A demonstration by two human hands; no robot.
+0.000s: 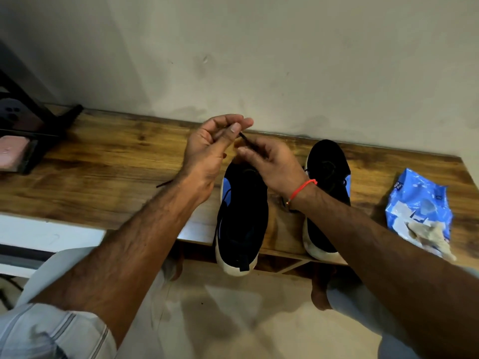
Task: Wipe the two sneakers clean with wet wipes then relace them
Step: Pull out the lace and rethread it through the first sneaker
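Observation:
Two black sneakers with blue side panels and white soles stand side by side on a wooden bench (103, 161). The left sneaker (242, 218) is in the middle, the right sneaker (328, 177) beside it. Both hands hover above the far end of the left sneaker. My left hand (212, 151) pinches one end of a black lace (246, 139) between thumb and fingers. My right hand (272, 164) holds the same lace just below. Another bit of black lace (164, 183) shows on the bench beside my left forearm.
A blue wet-wipes pack (417, 203) lies at the bench's right end with a crumpled used wipe (430, 237) on it. A black metal rack (28, 130) with pink items stands at the left end. A pale wall rises behind the bench. Beige floor lies below.

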